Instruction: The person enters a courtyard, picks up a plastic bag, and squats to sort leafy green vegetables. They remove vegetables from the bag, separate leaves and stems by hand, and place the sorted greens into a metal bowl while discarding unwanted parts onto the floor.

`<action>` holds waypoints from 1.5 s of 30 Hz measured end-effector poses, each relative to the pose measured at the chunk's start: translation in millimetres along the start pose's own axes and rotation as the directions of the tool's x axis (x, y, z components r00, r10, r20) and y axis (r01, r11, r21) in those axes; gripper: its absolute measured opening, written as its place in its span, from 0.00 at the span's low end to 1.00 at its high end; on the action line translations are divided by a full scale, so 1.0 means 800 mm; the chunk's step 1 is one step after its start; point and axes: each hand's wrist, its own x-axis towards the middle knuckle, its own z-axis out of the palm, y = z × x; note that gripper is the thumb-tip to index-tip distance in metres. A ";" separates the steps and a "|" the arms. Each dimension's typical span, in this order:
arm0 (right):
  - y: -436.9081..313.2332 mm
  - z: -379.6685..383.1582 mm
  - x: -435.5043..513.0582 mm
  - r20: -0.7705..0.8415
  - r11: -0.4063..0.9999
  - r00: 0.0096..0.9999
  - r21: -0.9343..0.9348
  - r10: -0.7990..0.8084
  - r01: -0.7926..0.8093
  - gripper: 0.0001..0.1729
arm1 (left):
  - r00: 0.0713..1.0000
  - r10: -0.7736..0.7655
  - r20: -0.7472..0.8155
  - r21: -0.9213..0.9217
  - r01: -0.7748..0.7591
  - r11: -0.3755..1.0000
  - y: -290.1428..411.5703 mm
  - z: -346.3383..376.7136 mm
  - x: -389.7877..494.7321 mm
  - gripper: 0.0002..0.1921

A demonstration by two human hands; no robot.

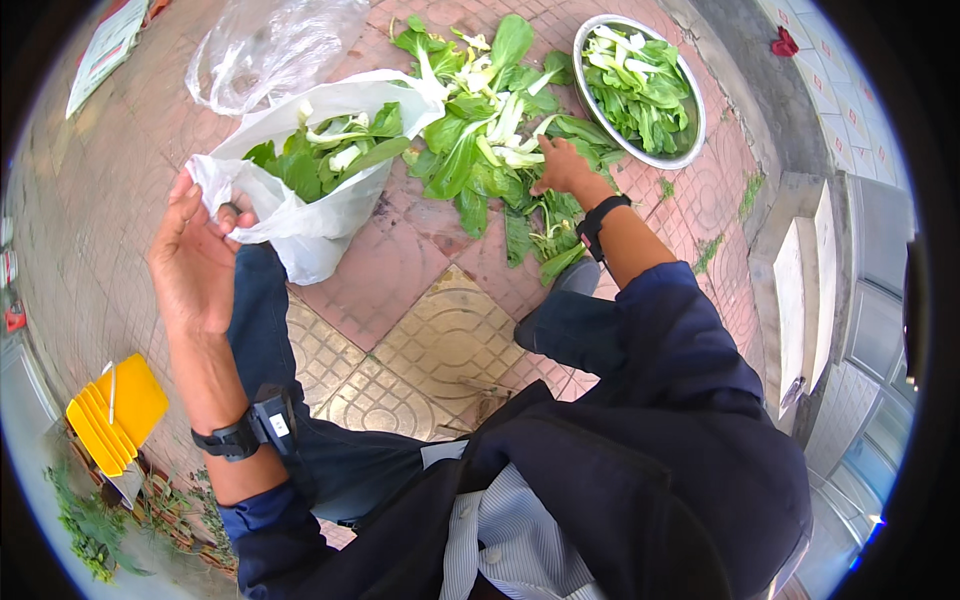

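Note:
My left hand [196, 251] grips the near rim of a white plastic bag [322, 247], whose mouth gapes upward. Green leaves with pale stalks [330, 154] lie inside it. On the paving, right of the bag, spreads a loose pile of leafy greens [480, 142], like bok choy. At the pile's right side my right hand [564, 166] reaches in with fingers spread, touching or just over the stalks; nothing shows held in it. Beyond that hand, a round metal basin [699, 135] holds more greens [637, 90].
A clear plastic bag [277, 52] lies crumpled behind the white one. Concrete steps [787, 277] stand at the right, beside a tiled wall [840, 112]. At the lower left are a yellow plastic object [120, 412] and plants [90, 517]. My shoe [576, 277] is close to the pile's near edge.

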 end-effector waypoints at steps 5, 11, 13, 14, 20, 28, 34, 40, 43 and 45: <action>0.007 0.019 0.016 0.041 0.918 0.966 -0.303 -0.257 0.257 0.81 | 0.999 0.004 -0.038 0.064 -0.002 0.998 -0.003 0.025 0.000 0.26; 0.006 0.043 0.042 0.011 0.888 0.987 -0.436 -0.159 0.148 0.75 | 0.998 0.002 -0.063 0.124 0.006 0.992 -0.006 0.042 0.002 0.30; 0.012 0.053 0.050 -0.129 0.910 0.979 -0.404 -0.160 0.096 0.65 | 0.995 0.016 -0.094 0.152 -0.001 0.988 -0.006 0.044 0.002 0.31; 0.006 0.074 0.031 -0.138 0.931 0.983 -0.360 -0.119 0.063 0.64 | 0.997 0.006 -0.078 0.136 0.005 0.991 -0.007 0.044 0.003 0.31; 0.033 0.072 0.053 0.166 0.994 0.983 0.060 0.075 -0.086 0.73 | 0.997 0.004 -0.079 0.133 0.006 0.991 -0.006 0.042 0.003 0.31; 0.001 0.063 0.027 0.024 0.945 0.960 0.171 0.278 -0.278 0.79 | 0.998 -0.006 -0.070 0.129 0.015 0.992 -0.007 0.039 0.002 0.31; -0.005 0.060 0.018 -0.130 0.952 0.950 -0.080 0.285 -0.296 0.78 | 0.998 -0.013 -0.069 0.149 0.023 0.989 -0.007 0.036 0.005 0.32; 0.053 0.026 0.059 0.054 0.965 0.965 0.047 0.255 -0.258 0.83 | 0.997 -0.014 -0.074 0.169 0.026 0.985 -0.008 0.032 0.007 0.31; 0.062 0.025 0.062 0.284 0.928 0.925 0.199 0.254 -0.316 0.85 | 0.998 -0.003 -0.069 0.174 0.015 0.985 -0.008 0.034 0.007 0.33; 0.049 0.041 0.049 0.210 0.928 0.953 0.256 0.219 -0.270 0.86 | 0.997 -0.015 -0.069 0.144 0.025 0.989 -0.009 0.037 0.006 0.32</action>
